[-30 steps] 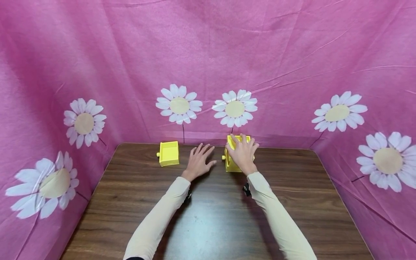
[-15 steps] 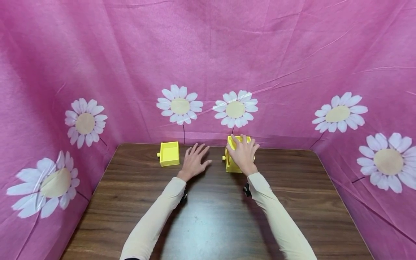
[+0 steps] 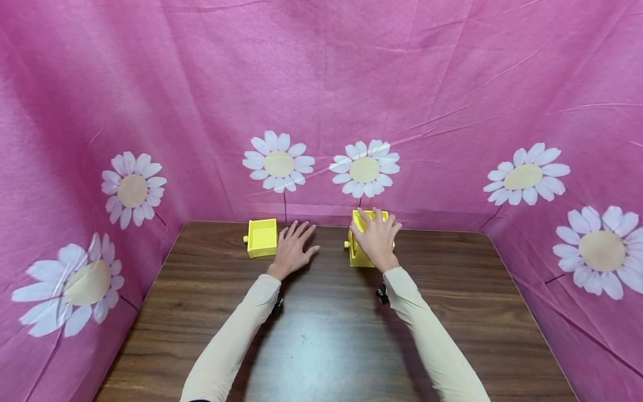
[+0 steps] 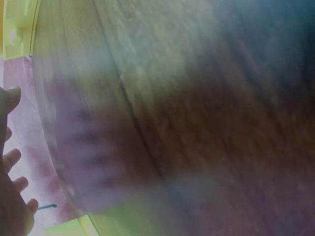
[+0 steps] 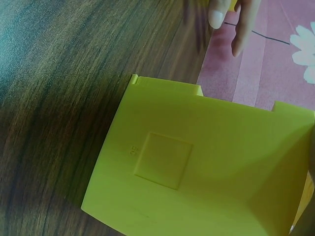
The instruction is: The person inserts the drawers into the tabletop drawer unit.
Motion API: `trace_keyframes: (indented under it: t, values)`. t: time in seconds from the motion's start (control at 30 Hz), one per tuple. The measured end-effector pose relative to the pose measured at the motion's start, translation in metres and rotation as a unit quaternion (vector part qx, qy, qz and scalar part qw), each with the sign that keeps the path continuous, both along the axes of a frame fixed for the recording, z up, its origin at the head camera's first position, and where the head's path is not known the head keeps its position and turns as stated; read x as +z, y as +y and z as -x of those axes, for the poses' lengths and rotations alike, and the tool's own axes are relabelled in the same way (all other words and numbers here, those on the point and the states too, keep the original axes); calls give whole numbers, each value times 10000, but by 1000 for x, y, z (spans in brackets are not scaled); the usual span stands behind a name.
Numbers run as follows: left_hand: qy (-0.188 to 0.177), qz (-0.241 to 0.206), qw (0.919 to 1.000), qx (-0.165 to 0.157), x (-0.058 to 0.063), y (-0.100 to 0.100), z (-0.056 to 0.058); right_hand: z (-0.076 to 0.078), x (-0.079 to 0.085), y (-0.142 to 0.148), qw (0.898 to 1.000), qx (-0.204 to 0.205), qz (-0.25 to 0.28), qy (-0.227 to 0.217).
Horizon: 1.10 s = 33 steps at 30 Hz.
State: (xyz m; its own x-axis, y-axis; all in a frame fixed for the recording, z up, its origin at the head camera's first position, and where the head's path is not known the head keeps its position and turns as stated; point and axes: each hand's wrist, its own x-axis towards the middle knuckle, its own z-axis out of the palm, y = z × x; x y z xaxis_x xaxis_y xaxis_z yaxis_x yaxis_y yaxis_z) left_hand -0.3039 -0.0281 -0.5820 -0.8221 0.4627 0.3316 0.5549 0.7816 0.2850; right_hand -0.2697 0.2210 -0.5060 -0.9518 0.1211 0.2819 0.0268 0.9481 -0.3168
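A small open-topped yellow drawer with a round knob on its left side lies near the table's back edge. My left hand, fingers spread, is just right of it; whether they touch is unclear. In the left wrist view, the left hand's fingers show at the left edge. My right hand grips a taller yellow drawer cabinet from above, thumb on the left, fingers over the top. A knob sticks out of its left side. The right wrist view shows the cabinet's flat side, hiding most of that hand.
A dark wood-grain table carries both yellow pieces. Pink cloth printed with large white daisies hangs behind it and along both sides. Each wrist wears a black device beneath a light sleeve.
My left hand has moved left, away from the cabinet and up to the drawer. The right hand and the cabinet have stayed in place.
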Motion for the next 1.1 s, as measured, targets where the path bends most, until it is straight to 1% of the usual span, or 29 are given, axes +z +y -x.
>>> trace_keyframes:
  t: [0.1,0.27,0.67,0.83,1.1]
  values:
    - [47,90,9999,70,0,-3,1,0,0,0,10000,9,37,-23]
    - [-114,198,9995,195,0,-8,2,0,1,0,10000,19,69,-42]
    - [-74,34,9998,201,3,-17,3,2,-1,1,10000,-15,28,-68]
    - [-83,-14,9996,256,3,-21,2,2,-1,1,10000,-13,52,-42]
    - [72,-67,9996,273,4,-25,2,1,-3,1,9999,24,82,55]
